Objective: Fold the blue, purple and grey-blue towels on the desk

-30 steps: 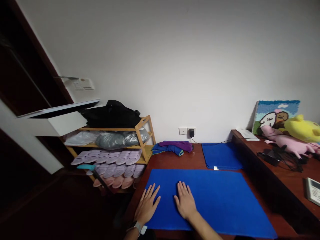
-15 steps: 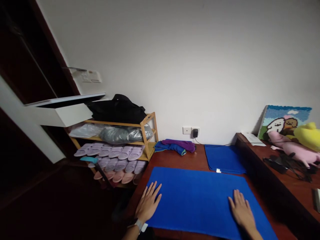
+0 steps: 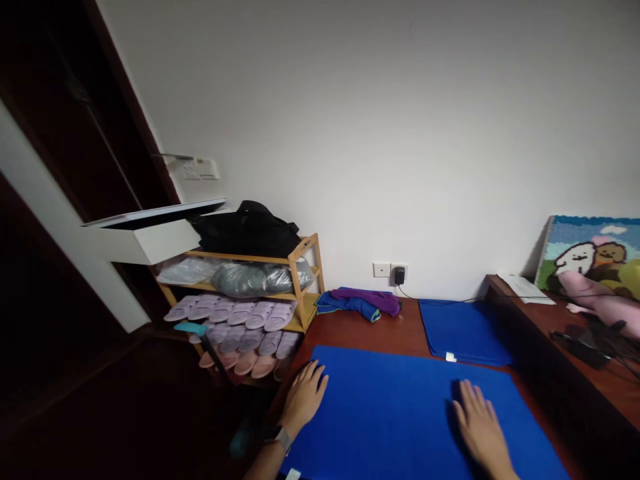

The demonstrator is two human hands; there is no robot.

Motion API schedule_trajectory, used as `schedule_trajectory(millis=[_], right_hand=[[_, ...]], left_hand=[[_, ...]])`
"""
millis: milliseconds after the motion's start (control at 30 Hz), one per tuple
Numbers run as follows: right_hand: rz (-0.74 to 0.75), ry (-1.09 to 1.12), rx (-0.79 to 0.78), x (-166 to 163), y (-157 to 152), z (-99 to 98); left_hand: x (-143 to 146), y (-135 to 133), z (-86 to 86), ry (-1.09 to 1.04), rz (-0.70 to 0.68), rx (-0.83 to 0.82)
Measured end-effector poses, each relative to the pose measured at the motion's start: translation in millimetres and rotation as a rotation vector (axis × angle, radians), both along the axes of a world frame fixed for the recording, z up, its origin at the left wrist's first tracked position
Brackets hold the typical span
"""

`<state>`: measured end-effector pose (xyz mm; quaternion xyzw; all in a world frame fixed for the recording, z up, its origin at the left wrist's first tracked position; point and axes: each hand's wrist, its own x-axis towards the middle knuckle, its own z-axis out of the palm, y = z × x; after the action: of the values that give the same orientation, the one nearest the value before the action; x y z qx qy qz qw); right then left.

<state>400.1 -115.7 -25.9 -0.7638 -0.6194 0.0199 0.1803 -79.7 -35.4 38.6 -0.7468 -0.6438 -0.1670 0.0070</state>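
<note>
A blue cloth [image 3: 390, 407] lies spread flat on the reddish-brown table [image 3: 367, 335], with a white tag at its near left corner. At its left edge rests my left hand [image 3: 304, 399], open, its fingers stretched forward; a watch is on that wrist. My right hand [image 3: 480, 421] is over the right part of the cloth, open with fingers extended and a dark shadow along its left side. Whether the right palm touches the cloth I cannot tell. Neither hand holds anything. Behind the spread cloth lies a folded blue cloth [image 3: 465, 330] with a white tag.
Crumpled blue and purple cloths [image 3: 357, 302] lie against the wall beside a plugged-in black adapter [image 3: 399, 275]. Left stands a wooden shoe rack [image 3: 300, 287] with slippers, wrapped bundles and a black bag [image 3: 250, 230]. A raised ledge [image 3: 525, 313] on the right carries a pink plush toy [image 3: 600, 297].
The camera view has shifted left and slightly up. My right hand seems to have lifted a little off the cloth. My left hand stays at the left edge.
</note>
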Motion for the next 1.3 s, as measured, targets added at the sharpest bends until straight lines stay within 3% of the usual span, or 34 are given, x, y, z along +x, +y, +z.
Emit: schedule_trajectory(millis=[133, 200, 267, 333, 400, 567, 633, 733, 800, 867, 933, 1033, 1067, 1167, 1300], right_hand=[[0.265, 0.083, -0.069, -107, 51, 44.7], [0.318, 0.1, -0.126, -129, 70, 53.8], [0.281, 0.085, -0.183, -119, 81, 51.3], [0.204, 0.046, -0.214, -80, 81, 39.9], [0.117, 0.004, -0.23, -21, 74, 24.3], [-0.179, -0.025, -0.27, 131, 46, -2.4], [-0.15, 0.036, -0.207, 170, 44, -4.5], [-0.055, 0.133, -0.089, 198, 51, -5.8], [-0.049, 0.174, -0.036, 201, 57, -9.0], [-0.069, 0.202, 0.014, 200, 59, -13.7], [-0.086, 0.237, 0.056, 197, 58, -17.5], [-0.093, 0.292, 0.067, 194, 56, -17.9], [-0.097, 0.304, 0.07, 194, 55, -16.9], [-0.096, 0.327, 0.103, 195, 56, -14.6], [-0.074, 0.379, 0.166, 198, 60, -17.2]], left_hand=[[4, 42, -1.2, 0.056, -0.036, -0.02], [-2, 56, -12.3, 0.078, -0.003, -0.062], [-10, 64, -26.0, 0.088, 0.015, -0.073], [-17, 67, -37.7, 0.094, 0.008, -0.057], [-20, 68, -45.0, 0.104, 0.006, -0.044], [-19, 70, -44.6, 0.145, 0.012, -0.02], [-20, 71, -36.3, 0.175, 0.023, -0.006], [-9, 68, -13.7, 0.211, 0.02, 0.051], [19, 57, 3.4, 0.171, -0.004, 0.101], [72, 34, 14.9, 0.069, -0.079, 0.101], [142, 3, 16.2, -0.075, -0.309, -0.015], [244, -39, 4.4, -0.332, -0.712, -0.271], [270, -48, 0.1, -0.348, -0.761, -0.299], [321, -52, -5.8, -0.395, -0.86, -0.361], [356, -44, -4.0, -0.481, -0.95, -0.397]])
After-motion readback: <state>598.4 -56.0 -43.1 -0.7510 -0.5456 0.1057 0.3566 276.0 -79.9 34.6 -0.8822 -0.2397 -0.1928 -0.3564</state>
